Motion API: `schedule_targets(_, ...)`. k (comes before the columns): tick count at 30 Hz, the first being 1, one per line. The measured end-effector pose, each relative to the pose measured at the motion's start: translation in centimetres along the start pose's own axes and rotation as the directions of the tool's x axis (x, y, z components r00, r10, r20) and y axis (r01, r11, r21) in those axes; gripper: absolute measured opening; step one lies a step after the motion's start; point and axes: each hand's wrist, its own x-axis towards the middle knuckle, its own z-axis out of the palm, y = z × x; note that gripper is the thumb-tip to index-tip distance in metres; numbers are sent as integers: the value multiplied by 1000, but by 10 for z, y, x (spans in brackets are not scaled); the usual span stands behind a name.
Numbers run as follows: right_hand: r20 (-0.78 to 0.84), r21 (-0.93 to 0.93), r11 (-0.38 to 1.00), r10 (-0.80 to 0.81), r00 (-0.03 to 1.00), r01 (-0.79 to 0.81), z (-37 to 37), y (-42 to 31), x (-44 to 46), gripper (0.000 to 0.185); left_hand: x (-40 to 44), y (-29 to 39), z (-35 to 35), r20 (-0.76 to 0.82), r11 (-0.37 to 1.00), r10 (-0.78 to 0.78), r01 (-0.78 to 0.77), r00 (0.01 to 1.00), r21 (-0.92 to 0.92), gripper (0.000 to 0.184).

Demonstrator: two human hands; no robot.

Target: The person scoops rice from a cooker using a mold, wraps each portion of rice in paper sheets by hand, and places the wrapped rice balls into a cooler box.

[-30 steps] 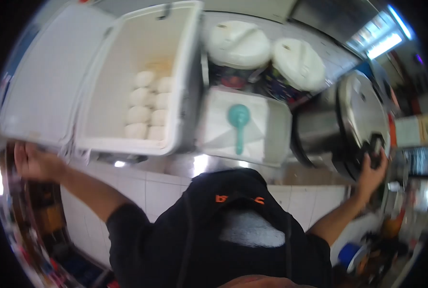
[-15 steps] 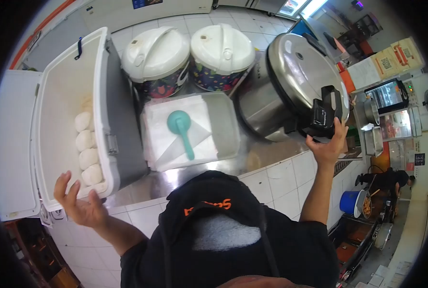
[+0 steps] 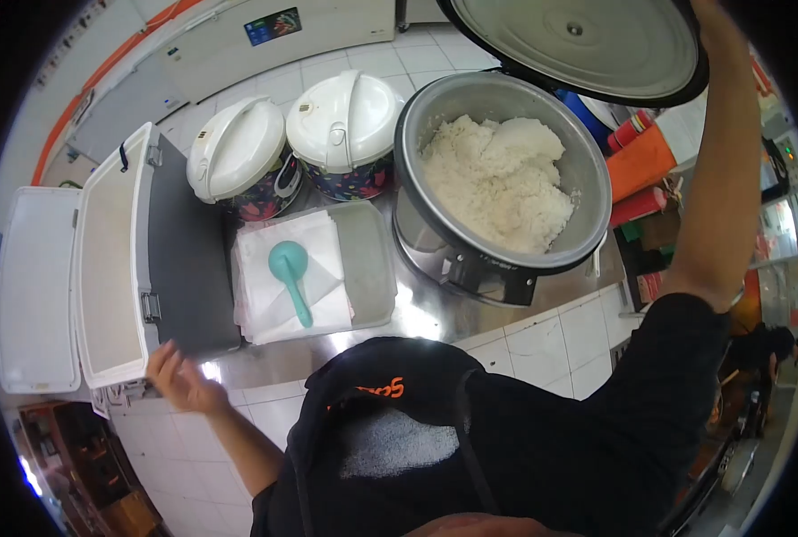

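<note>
A large steel cooker (image 3: 435, 228) stands at the right of the steel counter, full of white rice (image 3: 497, 183). Its lid (image 3: 587, 40) is raised at the top right. My right hand (image 3: 716, 13) is at the lid's right edge, cut off by the frame, its fingers hidden. Near the front corner of the grey and white cooler box (image 3: 188, 259) is my left hand (image 3: 184, 380), fingers apart and holding nothing. Between box and cooker, a teal scoop (image 3: 289, 262) lies on white sheets (image 3: 260, 300) in a translucent tray (image 3: 370, 268).
Two flowered pots with white lids (image 3: 238, 148) (image 3: 345, 116) stand behind the tray. The cooler's open lid (image 3: 39, 286) hangs at the far left. A person in dark clothing (image 3: 761, 349) is at the far right. A chest freezer (image 3: 211, 54) stands at the back.
The cooker's lid has swung up, showing the rice, and my right arm has risen with it. The view has shifted, so the cooler's white contents no longer show.
</note>
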Motion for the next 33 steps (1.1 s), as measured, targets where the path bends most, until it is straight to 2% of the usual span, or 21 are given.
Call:
schedule_targets(1,-29,-95,987,129,991,-131,4,29,31,62,-11,1,17,79,994,-98,93,992,60,14)
schedule_targets(2,-27,-68,989,131,991,-133,3,39,39,62,-24,2,32,149,975,-203,184,968,128,15)
schedule_targets(4,62,4,975,219,974,-220,9,58,45,43,-61,-7,58,283,913,-401,354,871,205,21)
schedule_targets(7,93,21,960,275,957,-278,-1,162,59,54,-117,-18,92,343,803,-588,476,733,359,25)
schedule_targets(9,121,0,938,343,932,-345,-5,280,72,62,-156,-28,109,340,752,-650,513,679,414,30)
schedule_targets(12,234,-9,928,365,901,-373,7,526,73,73,-173,-29,137,279,663,-722,518,633,540,39)
schedule_targets(13,237,-11,702,694,680,-712,8,447,32,70,-168,-24,145,268,627,-744,500,613,597,44)
schedule_targets(14,474,266,495,680,560,-827,7,396,-3,67,-165,-20,151,265,580,-785,513,560,634,48)
schedule_targets(15,501,349,496,619,606,-795,5,343,-41,71,-172,-29,159,248,555,-785,465,567,690,55)
schedule_targets(16,547,400,457,576,607,-794,13,405,-44,64,-179,-33,164,241,549,-772,428,588,718,63)
schedule_targets(17,634,461,418,462,620,-783,25,529,-47,61,-177,-29,171,222,487,-812,417,540,767,69)
schedule_targets(18,551,357,440,614,566,-824,23,473,-56,59,-168,-27,172,232,416,-876,418,422,808,70)
schedule_targets(19,614,330,725,322,721,-604,21,524,-68,58,-172,-25,170,265,457,-856,412,444,788,64)
schedule_targets(20,344,378,415,767,542,-828,37,425,-71,53,-168,-22,168,301,441,-882,409,363,799,56)
schedule_targets(21,265,366,428,803,534,-826,28,416,-74,53,-165,-18,167,291,428,-890,419,352,801,50)
schedule_targets(24,150,176,680,696,702,-712,9,395,-72,51,-171,-22,166,269,423,-893,470,359,775,40)
schedule_targets(27,-13,-124,888,444,896,-442,-24,362,-70,50,-173,-24,165,245,454,-879,564,408,689,34)
schedule_targets(29,-21,-288,952,104,994,-106,-37,350,-72,49,-165,-8,165,231,564,-815,634,532,529,31)
schedule_targets(31,165,-228,887,-372,913,402,-18,361,-80,48,-126,16,173,308,733,-680,619,665,282,28)
schedule_targets(32,20,76,997,10,1000,-11,6,259,-109,44,-80,51,178,417,683,-691,722,590,111,27)
schedule_targets(33,149,141,987,50,988,-72,11,221,-129,39,-47,72,190,520,704,-602,710,606,-11,27)
